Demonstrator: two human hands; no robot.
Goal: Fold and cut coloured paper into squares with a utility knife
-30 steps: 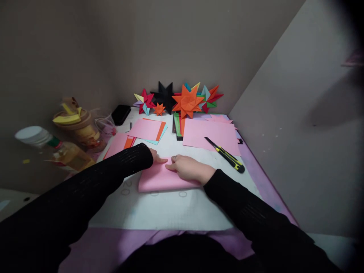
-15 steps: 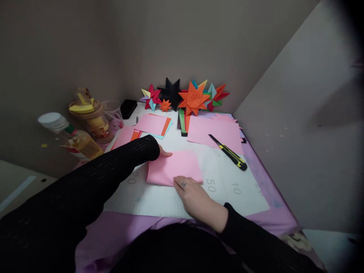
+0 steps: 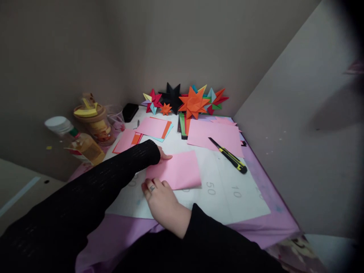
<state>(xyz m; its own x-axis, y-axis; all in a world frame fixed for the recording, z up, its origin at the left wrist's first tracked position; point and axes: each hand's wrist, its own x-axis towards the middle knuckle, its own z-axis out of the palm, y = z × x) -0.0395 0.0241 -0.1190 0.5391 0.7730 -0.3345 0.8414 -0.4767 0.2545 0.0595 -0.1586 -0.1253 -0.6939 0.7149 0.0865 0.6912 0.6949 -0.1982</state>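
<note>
A pink sheet of paper (image 3: 182,170), folded over along its near side, lies on the white mat (image 3: 224,206). At its far left part, my left hand (image 3: 165,156) presses down with an outstretched finger; the black sleeve hides some of this hand. My right hand (image 3: 163,201), with a ring on one finger, is at the near left corner of the same paper. Its fingers are bent and close together on the edge, and the fingertips are partly hidden.
A utility knife (image 3: 229,156) rests partly over a larger pink sheet (image 3: 214,132) on the right. Coloured paper stacks (image 3: 153,127) lie at the left. Folded paper stars (image 3: 194,101) line the wall. A bottle (image 3: 85,146), a lidded cup (image 3: 98,125) and a black phone-like object (image 3: 130,112) stand or lie farther left.
My right hand has slid left along the near edge of the folded paper, from its right part to the left corner. My left hand stays in place on the paper.
</note>
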